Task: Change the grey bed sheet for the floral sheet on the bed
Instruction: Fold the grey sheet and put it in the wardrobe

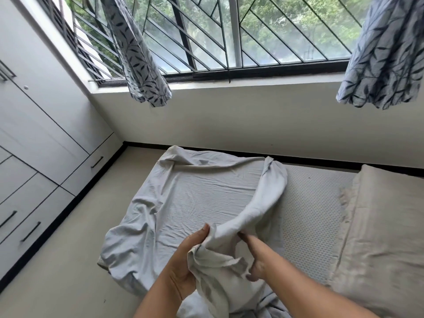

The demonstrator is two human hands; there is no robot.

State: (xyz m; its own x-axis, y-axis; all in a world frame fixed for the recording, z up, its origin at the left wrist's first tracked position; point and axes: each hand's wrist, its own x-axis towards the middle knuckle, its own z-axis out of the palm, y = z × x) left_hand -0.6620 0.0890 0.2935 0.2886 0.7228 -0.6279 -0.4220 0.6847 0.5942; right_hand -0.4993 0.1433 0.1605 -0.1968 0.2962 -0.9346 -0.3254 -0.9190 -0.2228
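- Currently, the grey bed sheet (197, 198) is seen half stripped from the bed: its left part lies flat and creased over the mattress (314, 216), while its right edge is drawn up into a thick rolled band that runs from the far side of the bed down to the hands.
- The left hand (185, 262) is closed on the gathered end of that band, with the thumb pressed against the cloth from the left.
- The right hand (259, 260) is hooked into the same bunch from the right; its fingers (246, 239) are curled into the folds, so the cloth is grasped by both hands.
- To the right of the band the bare mattress is exposed, its surface marked with a fine honeycomb pattern.
- A beige pillow (385, 228) is laid at the right end of the bed, touching the mattress.
- On the left, the sheet's corner is draped over the bed edge toward the floor (57, 267).
- White wardrobe doors and drawers (34, 157) are ranged along the left wall.
- Above the bed, a barred window (229, 35) is flanked by two leaf-print curtains (140, 53), both hanging short of the bed.
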